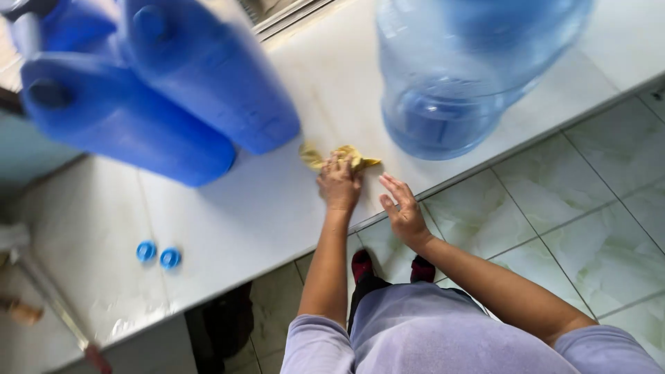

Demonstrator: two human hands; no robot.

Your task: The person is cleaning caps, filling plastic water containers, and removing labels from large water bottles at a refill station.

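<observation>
My left hand presses down on a crumpled yellow cloth lying on a white counter, fingers closed over it. My right hand hovers open at the counter's front edge, just right of the left hand, fingers spread and holding nothing. The cloth sits in the gap between two blue jerrycans on the left and a large clear blue water bottle on the right.
Two small blue caps lie on the counter at the left front. A thin metal rod crosses the far left corner. Pale green floor tiles lie to the right, with my red-socked feet below the counter edge.
</observation>
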